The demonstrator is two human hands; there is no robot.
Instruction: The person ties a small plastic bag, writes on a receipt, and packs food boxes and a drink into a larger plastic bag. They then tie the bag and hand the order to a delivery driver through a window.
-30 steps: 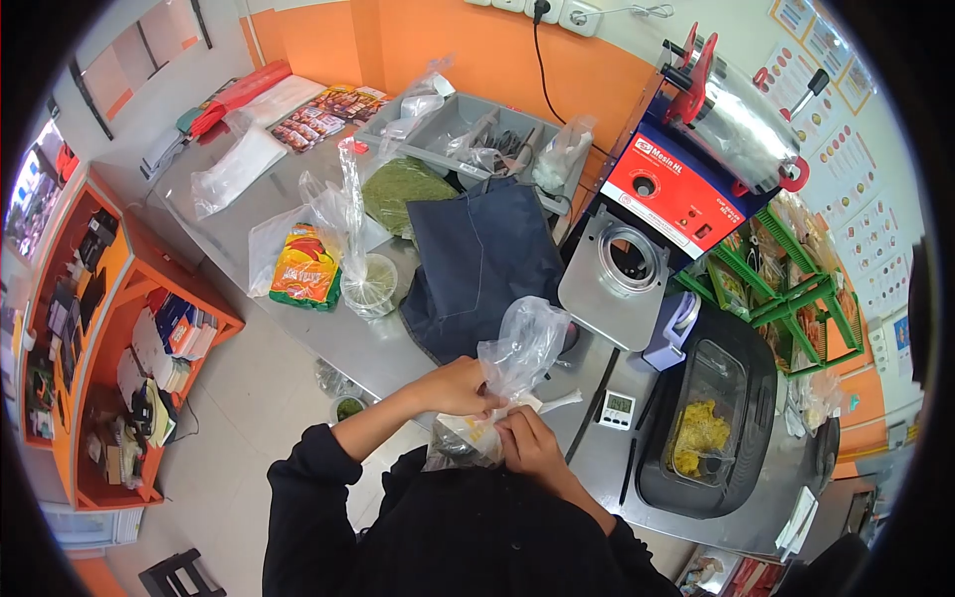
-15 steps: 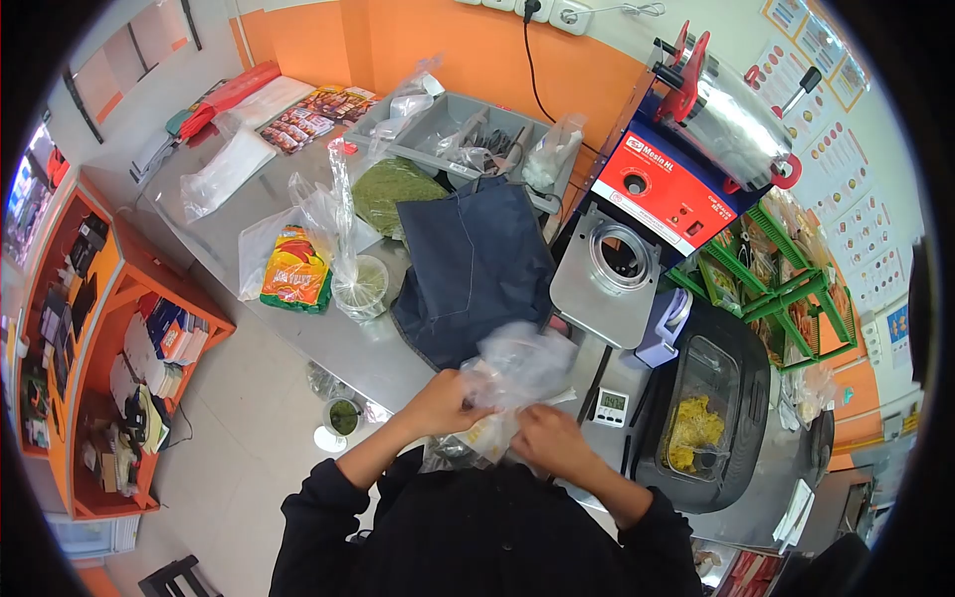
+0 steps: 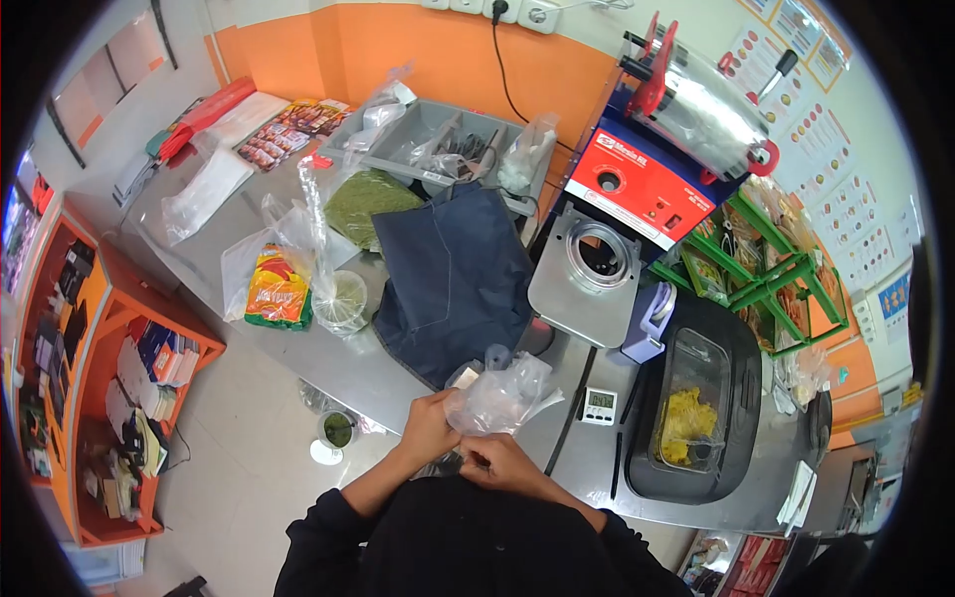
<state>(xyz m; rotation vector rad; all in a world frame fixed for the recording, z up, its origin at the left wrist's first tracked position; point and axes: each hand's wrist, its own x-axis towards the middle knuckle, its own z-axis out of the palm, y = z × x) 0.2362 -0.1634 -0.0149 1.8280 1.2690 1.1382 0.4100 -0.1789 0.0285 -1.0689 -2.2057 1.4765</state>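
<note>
A clear, crumpled plastic bag [image 3: 505, 398] bulges up in front of my body at the table's front edge. My left hand [image 3: 430, 430] is closed on its left lower side, thumb and fingers pinched together. Curled against the bag's lower edge, my right hand [image 3: 504, 468] has its fingers pinched on the plastic close to the left hand. What lies inside the bag is hard to make out. Just beyond it a dark blue cloth [image 3: 453, 274] is spread on the metal table [image 3: 373, 370]. Below my hands, a darker item is mostly hidden.
A cup sealer [image 3: 637, 184] stands at the back right. Near it are a tape dispenser [image 3: 651, 323], a digital timer [image 3: 599, 406] and a black container [image 3: 652, 468] with yellow food. An orange-yellow packet [image 3: 279, 289], a plastic cup [image 3: 345, 303] and a grey divided tray [image 3: 403, 154] are left.
My right hand has moved left and slightly down, closer to my left hand. The bag has shifted lower and turned between them. The whole view has shifted slightly.
</note>
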